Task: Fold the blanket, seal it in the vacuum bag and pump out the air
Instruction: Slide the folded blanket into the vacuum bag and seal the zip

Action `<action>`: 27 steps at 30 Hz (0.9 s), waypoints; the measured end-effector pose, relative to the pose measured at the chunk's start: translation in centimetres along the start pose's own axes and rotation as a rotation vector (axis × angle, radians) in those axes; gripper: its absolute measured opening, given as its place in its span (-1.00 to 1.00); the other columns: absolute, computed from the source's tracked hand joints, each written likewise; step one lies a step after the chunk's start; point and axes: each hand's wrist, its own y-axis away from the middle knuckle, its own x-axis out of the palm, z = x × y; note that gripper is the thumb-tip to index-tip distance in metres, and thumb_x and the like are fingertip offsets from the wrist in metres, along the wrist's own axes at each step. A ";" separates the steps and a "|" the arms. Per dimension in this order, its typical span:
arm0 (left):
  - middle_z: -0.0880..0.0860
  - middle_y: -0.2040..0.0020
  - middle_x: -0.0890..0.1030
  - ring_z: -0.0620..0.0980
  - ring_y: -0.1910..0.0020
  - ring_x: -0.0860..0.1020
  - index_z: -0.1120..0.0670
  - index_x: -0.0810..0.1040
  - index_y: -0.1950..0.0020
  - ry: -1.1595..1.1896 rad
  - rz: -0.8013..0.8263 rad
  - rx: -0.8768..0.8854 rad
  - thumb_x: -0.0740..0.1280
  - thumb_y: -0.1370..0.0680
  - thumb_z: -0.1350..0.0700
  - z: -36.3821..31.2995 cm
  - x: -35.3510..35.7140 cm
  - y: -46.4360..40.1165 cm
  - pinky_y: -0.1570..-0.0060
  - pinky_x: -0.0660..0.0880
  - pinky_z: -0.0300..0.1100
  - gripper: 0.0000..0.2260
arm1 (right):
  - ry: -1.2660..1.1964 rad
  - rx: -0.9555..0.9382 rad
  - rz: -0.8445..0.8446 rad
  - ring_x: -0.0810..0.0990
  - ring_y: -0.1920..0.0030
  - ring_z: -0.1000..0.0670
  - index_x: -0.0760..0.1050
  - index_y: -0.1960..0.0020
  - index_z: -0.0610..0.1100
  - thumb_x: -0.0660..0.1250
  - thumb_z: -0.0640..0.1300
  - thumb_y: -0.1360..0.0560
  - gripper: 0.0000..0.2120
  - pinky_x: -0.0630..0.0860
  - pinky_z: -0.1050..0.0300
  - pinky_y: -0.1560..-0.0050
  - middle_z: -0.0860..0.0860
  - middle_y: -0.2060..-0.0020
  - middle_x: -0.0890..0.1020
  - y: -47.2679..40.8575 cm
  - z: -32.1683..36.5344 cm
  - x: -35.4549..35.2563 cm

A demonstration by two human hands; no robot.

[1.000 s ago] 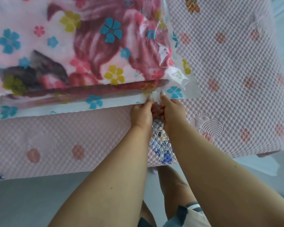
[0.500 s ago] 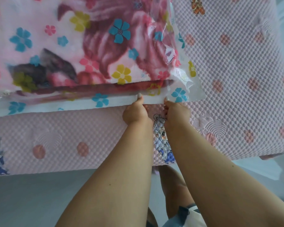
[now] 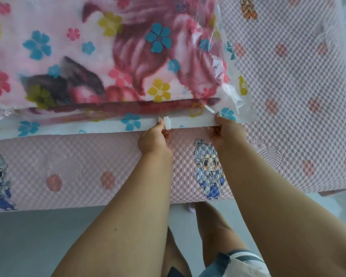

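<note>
Now the sealing was under way, pumping yet to come.
The folded blanket [image 3: 100,62] lay inside the vacuum bag [image 3: 246,108] on the pink quilted mattress [image 3: 288,86]; the left hand [image 3: 155,139] pinched the white slider clip [image 3: 166,123] on the zip strip [image 3: 190,122], the right hand [image 3: 225,129] pinched the strip near the bag's corner. Grey floor [image 3: 28,236] lay below the bed.
</note>
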 end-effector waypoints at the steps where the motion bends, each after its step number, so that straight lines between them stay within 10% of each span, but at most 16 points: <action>1: 0.04 0.26 0.60 -0.11 0.36 0.55 0.16 0.56 0.15 0.001 -0.009 -0.004 0.41 -0.52 0.18 0.2 0.0 0.0 0.29 0.52 -0.28 -0.91 | 0.027 0.012 -0.022 0.56 0.29 0.04 0.49 0.06 -0.21 0.42 -0.30 -0.45 -0.87 0.53 0.21 0.41 -0.05 0.22 0.57 -0.2 0.0 -0.2; 8: 0.04 0.27 0.63 -0.07 0.29 0.61 0.15 0.59 0.12 0.033 0.041 -0.053 0.42 -0.50 0.22 -0.5 -1.1 -0.1 0.29 0.56 -0.25 -0.96 | 0.022 -0.031 -0.101 0.39 0.52 0.11 0.46 0.09 -0.20 0.47 -0.16 -0.43 -0.80 0.44 0.26 0.43 -0.02 0.42 0.47 0.0 -1.1 -0.2; 17: 0.12 0.48 0.54 -0.01 0.58 0.50 0.24 0.52 0.25 -0.081 0.092 -0.008 0.39 -0.51 0.28 -1.5 -1.8 -0.4 0.49 0.51 -0.21 -0.86 | 0.316 0.010 0.230 0.51 0.56 0.01 0.50 0.51 -0.19 0.47 -0.07 -0.43 -0.61 0.45 0.23 0.48 -0.08 0.54 0.57 4.0 -8.3 4.9; 27: 0.09 0.34 0.68 0.07 0.32 0.67 0.16 0.58 0.31 -0.169 0.011 0.074 0.46 -0.45 0.19 -0.8 -2.2 -1.4 0.27 0.60 -0.10 -0.84 | 0.024 0.173 0.076 0.36 0.73 0.09 0.38 0.35 -0.22 0.37 -0.14 -0.50 -0.69 0.24 0.38 0.69 0.00 0.70 0.40 5.9 -8.7 7.1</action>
